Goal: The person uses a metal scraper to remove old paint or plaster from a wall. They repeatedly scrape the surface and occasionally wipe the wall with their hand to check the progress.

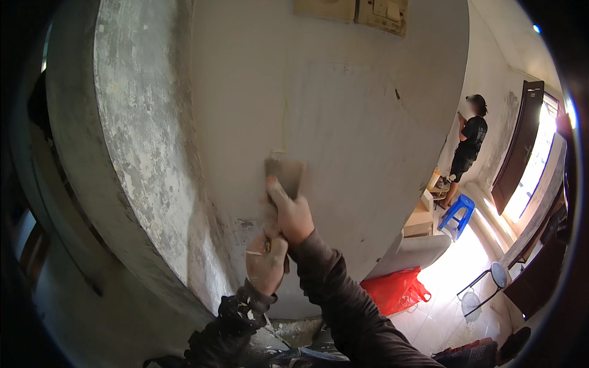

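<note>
My right hand [294, 218] grips a flat-bladed scraper [290, 177], its thumb laid along the tool. Motion blurs the blade, which is at the surface of the white wall [349, 138]. Just below and to the left, my left hand [267, 264] is curled into a fist close against the right one. A brown handle-like piece [286, 264] shows at the edge of that fist; the rest of it is hidden. Around the blade the wall has a thin yellowish line, and a greyish smoothed patch lies to the right.
Above is a yellowed switch plate [382, 16]. A peeling grey wall [138, 138] juts out at left. Beyond the right edge are a person [471, 133] at another wall, a blue plastic stool [458, 216], a red plastic bag [395, 290], a round-seated stool [498, 275] and an open door [520, 147].
</note>
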`<state>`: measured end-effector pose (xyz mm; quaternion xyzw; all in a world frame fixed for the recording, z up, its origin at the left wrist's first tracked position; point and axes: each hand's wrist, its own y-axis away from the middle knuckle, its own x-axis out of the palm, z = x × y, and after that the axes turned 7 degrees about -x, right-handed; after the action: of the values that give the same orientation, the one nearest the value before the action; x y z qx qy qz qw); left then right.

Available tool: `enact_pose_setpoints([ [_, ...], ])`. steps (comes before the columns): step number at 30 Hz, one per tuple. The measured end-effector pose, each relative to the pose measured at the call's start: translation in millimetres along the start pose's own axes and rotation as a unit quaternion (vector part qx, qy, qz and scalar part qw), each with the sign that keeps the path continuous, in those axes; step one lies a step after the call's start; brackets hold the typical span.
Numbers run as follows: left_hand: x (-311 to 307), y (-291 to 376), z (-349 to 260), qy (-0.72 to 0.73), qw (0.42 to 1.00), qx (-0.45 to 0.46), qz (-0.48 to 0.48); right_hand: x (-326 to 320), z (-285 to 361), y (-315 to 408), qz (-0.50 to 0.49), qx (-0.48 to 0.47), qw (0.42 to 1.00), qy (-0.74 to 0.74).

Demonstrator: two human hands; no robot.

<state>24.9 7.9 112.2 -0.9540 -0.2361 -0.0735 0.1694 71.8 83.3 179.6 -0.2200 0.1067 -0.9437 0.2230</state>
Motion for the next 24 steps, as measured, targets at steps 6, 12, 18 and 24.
enact_pose_setpoints([
  [6, 3.8, -6.3, -10.7, 0.105, 0.993, -0.004, 0.053, 3.1, 13.7, -3.1, 0.005, 0.01, 1.0, -0.007],
  [12, 6.1, -10.2, -29.2, 0.096, 0.993, -0.002, 0.069, 9.0, 27.7, -19.0, 0.054, -0.072, 0.996, 0.004],
  [18, 15.6, -11.9, -44.3, 0.08, 0.996, -0.045, 0.005, 13.4, 34.3, -18.4, -0.01, -0.032, 0.999, 0.022],
  [24, 18.9, -20.9, -60.6, 0.046, 0.999, 0.01, 0.008, 16.2, 47.4, -34.7, 0.099, -0.094, 0.989, -0.058],
])
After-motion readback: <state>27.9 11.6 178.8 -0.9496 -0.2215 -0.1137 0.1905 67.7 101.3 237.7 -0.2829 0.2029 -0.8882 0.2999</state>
